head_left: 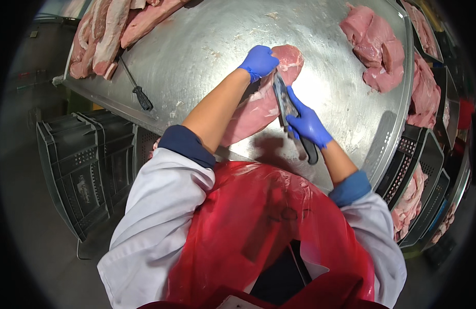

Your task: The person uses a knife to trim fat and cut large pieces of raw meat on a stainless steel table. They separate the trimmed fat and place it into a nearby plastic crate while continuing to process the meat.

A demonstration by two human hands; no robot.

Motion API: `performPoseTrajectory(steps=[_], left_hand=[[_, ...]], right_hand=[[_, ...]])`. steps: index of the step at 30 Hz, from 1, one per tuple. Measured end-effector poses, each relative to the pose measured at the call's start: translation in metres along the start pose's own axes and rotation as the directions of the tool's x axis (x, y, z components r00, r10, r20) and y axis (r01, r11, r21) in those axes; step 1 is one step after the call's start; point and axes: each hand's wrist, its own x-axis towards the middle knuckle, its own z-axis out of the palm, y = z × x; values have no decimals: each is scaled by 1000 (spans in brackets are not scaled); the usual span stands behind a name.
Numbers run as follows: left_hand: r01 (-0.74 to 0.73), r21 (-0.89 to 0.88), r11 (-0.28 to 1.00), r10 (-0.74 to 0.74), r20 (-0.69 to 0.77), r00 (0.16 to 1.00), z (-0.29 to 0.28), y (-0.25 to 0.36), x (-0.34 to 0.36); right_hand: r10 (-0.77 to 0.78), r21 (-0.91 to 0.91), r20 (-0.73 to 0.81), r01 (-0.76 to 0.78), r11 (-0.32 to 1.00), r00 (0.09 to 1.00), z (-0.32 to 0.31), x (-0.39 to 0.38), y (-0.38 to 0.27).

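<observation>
A long slab of raw pink meat (258,105) lies on the steel table (207,46) in front of me. My left hand (258,62), in a blue glove, presses down on the far end of the slab. My right hand (307,123), also gloved in blue, grips a black-handled knife (285,100). Its blade lies against the slab's right edge, just beside my left hand.
Strips of raw meat (106,33) are piled at the table's far left, with a black-handled sharpening steel (137,87) beside them. More meat pieces (377,49) sit at the far right. Dark plastic crates (88,170) stand left; crates with meat (410,201) stand right.
</observation>
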Motion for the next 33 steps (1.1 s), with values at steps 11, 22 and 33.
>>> performPoseTrajectory(steps=[11,22,33], left_hand=[[-169,134,976,146,170,975,-2,52,-18],[-110,-149,983,131,135,982,-8,89,-70],[-398,-645,652,427,-121,896,-93,117,-163]], right_hand=[[-69,-60,-20,67,996,997,10,-20,23],[-6,-22,86,8,1000,996,42,-49,28],[-93,-266,416,219,939,905,94,-64,24]])
